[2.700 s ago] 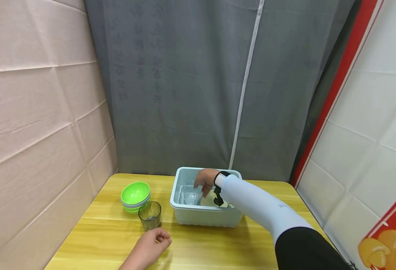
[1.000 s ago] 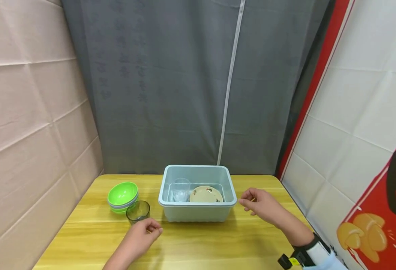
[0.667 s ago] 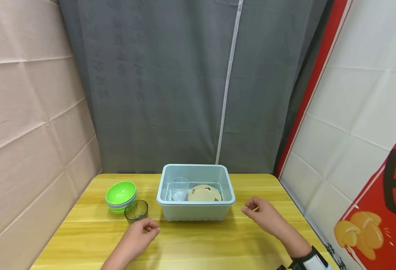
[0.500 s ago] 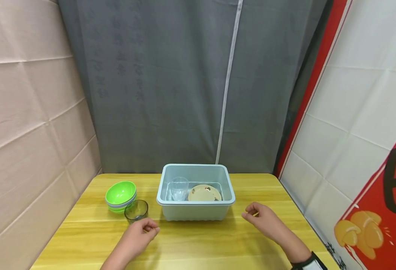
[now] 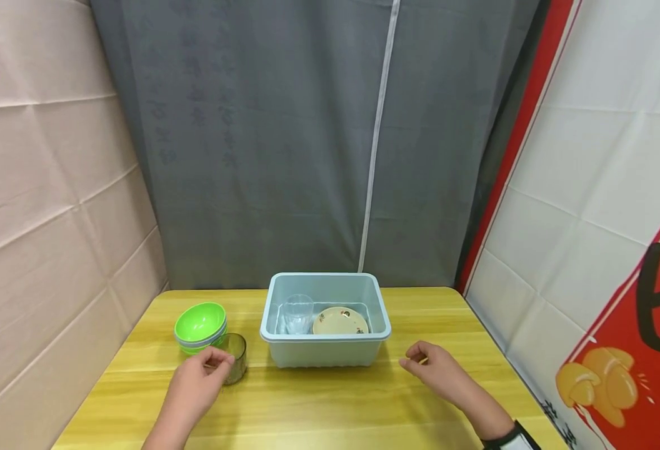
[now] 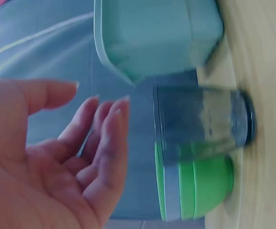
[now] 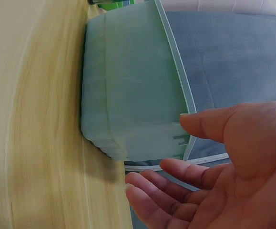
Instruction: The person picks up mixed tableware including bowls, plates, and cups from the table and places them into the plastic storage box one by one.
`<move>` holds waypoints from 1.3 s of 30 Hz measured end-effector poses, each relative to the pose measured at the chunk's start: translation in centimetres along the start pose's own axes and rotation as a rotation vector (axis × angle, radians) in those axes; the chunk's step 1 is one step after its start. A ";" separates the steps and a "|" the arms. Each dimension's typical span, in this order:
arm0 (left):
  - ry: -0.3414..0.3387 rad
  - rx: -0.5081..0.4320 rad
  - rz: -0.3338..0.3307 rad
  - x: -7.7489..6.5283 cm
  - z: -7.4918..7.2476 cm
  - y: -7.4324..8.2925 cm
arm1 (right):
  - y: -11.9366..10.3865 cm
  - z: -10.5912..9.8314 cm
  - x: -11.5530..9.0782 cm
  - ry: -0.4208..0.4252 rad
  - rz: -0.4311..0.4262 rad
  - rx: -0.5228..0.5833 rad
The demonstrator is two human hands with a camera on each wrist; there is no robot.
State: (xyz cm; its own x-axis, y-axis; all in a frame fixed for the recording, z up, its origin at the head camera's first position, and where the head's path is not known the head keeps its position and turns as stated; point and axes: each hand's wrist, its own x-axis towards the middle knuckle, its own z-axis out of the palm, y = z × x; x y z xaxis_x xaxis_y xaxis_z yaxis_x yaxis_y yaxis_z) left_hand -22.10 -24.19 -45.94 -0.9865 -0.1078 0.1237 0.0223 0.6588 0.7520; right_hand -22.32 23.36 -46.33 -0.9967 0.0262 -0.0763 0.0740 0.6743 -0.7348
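My left hand (image 5: 196, 382) hovers beside a smoky dark drinking glass (image 5: 237, 361), overlapping it in the head view. The left wrist view shows its fingers loosely curved with nothing between them, apart from the glass (image 6: 199, 121). Behind the glass sits a stack of green and grey bowls (image 5: 199, 322). Over the right part of the table hangs my right hand (image 5: 437, 374), relaxed, holding nothing, near the light blue plastic basin (image 5: 330, 354). Inside the basin are a clear glass (image 5: 297, 314) at the left and a cream patterned plate (image 5: 340, 320).
The wooden table (image 5: 330, 412) ends at a grey curtain (image 5: 274, 156) behind the basin. A pale cloth wall (image 5: 54, 219) closes the left side, and a white and red printed panel (image 5: 577, 187) the right.
My right hand has come out of the basin, leaving the clear glass inside, and moved right and toward me. My left hand has shifted left, uncovering more of the dark glass.
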 end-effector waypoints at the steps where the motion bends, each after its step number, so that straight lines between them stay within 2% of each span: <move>1: 0.041 0.012 -0.004 0.2 -0.4 -0.2 | 0.0 0.0 0.0 -0.002 -0.002 -0.002; 4: 0.130 0.051 -0.004 1.0 -0.9 -1.0 | 0.0 0.1 -0.1 0.000 0.006 -0.005; 6: 0.153 0.070 -0.005 1.6 -1.0 -1.7 | 0.1 0.1 -0.1 0.004 0.012 -0.006; 11: 0.110 0.094 -0.024 2.7 -0.6 -3.0 | 0.2 0.0 -0.1 0.001 0.009 -0.004; 17: 0.058 0.052 -0.070 3.7 -0.1 -3.9 | 0.2 -0.1 -0.2 -0.008 0.010 -0.004; 22: 0.041 0.029 -0.094 4.3 0.0 -4.4 | 0.2 0.0 -0.4 -0.020 0.004 -0.002; 31: -0.018 -0.081 -0.142 5.0 0.6 -5.1 | 0.4 0.2 -0.6 -0.040 0.012 -0.004; 39: -0.035 -0.131 -0.141 5.5 0.8 -5.7 | 0.5 0.0 -0.6 -0.072 0.025 -0.006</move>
State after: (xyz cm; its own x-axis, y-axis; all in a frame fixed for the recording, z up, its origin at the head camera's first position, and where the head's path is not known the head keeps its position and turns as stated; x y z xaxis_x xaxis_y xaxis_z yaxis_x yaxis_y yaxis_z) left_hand -27.81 -27.94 -50.01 -0.9863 -0.1647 -0.0101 -0.0982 0.5365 0.8382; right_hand -21.70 23.68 -46.63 -0.9897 -0.0102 -0.1430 0.0982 0.6788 -0.7277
